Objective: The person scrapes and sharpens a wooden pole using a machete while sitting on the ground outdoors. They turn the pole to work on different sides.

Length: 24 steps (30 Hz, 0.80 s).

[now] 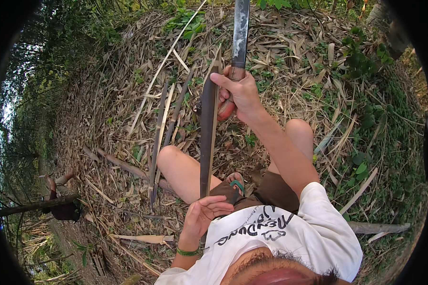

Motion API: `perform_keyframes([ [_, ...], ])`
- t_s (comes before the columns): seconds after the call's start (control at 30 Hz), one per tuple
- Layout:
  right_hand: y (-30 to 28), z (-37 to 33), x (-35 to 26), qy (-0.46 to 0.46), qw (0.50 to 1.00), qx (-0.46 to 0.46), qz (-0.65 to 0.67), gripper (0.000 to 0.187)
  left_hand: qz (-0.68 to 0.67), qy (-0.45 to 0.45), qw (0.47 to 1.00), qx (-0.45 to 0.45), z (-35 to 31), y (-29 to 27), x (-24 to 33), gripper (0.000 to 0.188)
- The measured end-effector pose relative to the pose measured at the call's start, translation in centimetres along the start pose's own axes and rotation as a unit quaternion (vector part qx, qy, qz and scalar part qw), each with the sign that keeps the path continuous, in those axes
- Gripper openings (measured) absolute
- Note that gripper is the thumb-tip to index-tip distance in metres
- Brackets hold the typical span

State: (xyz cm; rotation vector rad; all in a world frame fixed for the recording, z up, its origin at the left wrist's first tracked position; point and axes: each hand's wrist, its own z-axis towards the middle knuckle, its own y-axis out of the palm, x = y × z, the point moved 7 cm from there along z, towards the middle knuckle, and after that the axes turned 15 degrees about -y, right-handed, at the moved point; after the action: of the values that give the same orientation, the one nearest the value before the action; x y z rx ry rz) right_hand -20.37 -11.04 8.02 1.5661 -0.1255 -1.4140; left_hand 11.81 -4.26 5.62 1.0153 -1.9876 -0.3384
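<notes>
My right hand [245, 92] is closed round the wooden handle of a machete [240, 40], whose dark, worn blade points away from me. The handle's reddish butt shows below my fingers. The thumb of that hand presses on the far part of a split bamboo piece [207, 130], dark on its outer face and pale along its cut edge. This piece runs lengthwise toward my body, between my knees. At its near end my left hand [205, 213] rests against it, fingers stretched out to the right and loosely spread, with a green band on the wrist.
Long split bamboo strips [159, 137] and a thin pale strip [164, 61] lie on the leaf litter to the left. A brown pole [123, 164] reaches toward my left leg. Another person [64, 204] is at the far left. A cut stem [380, 228] lies at right.
</notes>
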Motion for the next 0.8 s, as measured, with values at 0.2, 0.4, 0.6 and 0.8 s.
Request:
perform_keyframes([
  [0.2, 1.7, -0.7, -5.0, 0.032, 0.994, -0.088, 0.050, 0.033, 0.224, 0.318, 0.901, 0.192, 4.0, -2.6, 11.5, 0.082],
  [0.4, 0.0, 0.6, -9.2, -0.049, 0.990, -0.089, -0.096, 0.027, 0.112, 0.024, 0.958, -0.263, 12.0, 3.6, 8.0, 0.066],
  [0.6, -7.0, 1.9, -15.6, -0.248, 0.887, -0.074, -0.383, 0.029, 0.152, 0.043, 0.987, -0.020, 14.5, 7.3, 9.5, 0.037],
  [0.8, -9.0, -1.0, -14.5, -0.250, 0.685, -0.106, -0.676, 0.039, 0.209, 0.096, 0.973, 0.017, 16.7, 7.1, 9.9, 0.034],
])
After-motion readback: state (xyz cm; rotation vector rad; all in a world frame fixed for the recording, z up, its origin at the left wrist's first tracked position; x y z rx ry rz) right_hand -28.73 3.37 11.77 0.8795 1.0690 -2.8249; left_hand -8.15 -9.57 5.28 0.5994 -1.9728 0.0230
